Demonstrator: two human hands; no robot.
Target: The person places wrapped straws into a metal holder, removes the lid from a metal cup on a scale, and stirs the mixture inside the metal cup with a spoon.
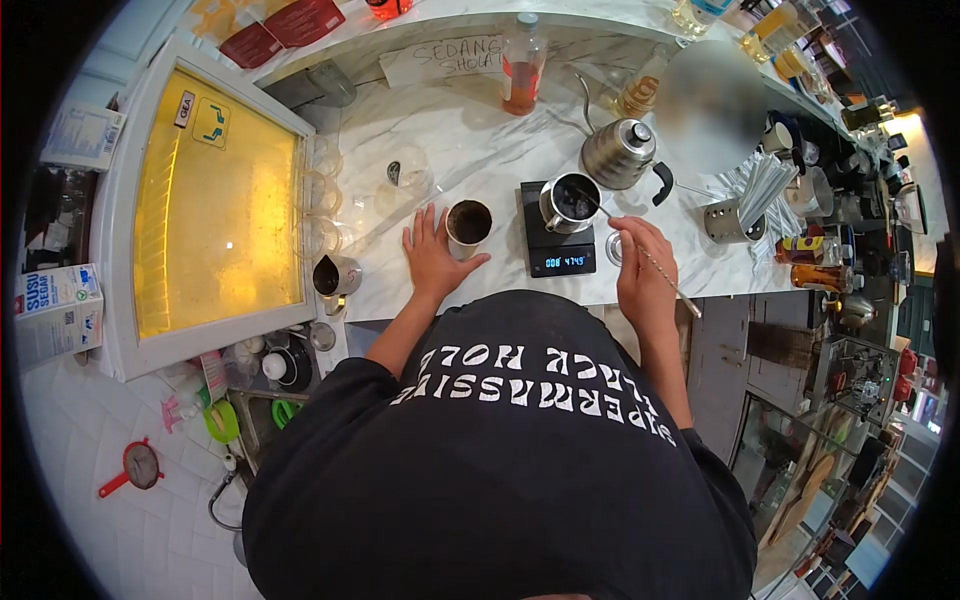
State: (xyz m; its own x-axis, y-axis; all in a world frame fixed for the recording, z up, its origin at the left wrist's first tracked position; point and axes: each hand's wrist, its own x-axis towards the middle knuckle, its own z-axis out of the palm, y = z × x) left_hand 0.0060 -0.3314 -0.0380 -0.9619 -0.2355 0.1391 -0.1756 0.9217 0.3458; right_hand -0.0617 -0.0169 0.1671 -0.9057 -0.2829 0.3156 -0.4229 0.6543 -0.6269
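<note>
My left hand (430,258) lies on the marble counter with its fingers spread and its thumb stretched out in front of a cup (468,240) of dark brown contents. Between my right hand's (645,262) fingers is a long bar spoon with a twisted handle (664,275). Its far end dips into a metal cup (551,221) holding something dark. That cup stands on a black digital scale (535,245) with a lit blue display. Behind the scale sits a steel gooseneck kettle (615,158).
A small dark-filled pitcher (337,275) stands left, by a yellow-fronted white cabinet (225,200). Glasses (322,195) line its side. A bottle of red liquid (522,75) is at the back. Wrapped straws (765,190) and a perforated metal holder (728,222) are at the right.
</note>
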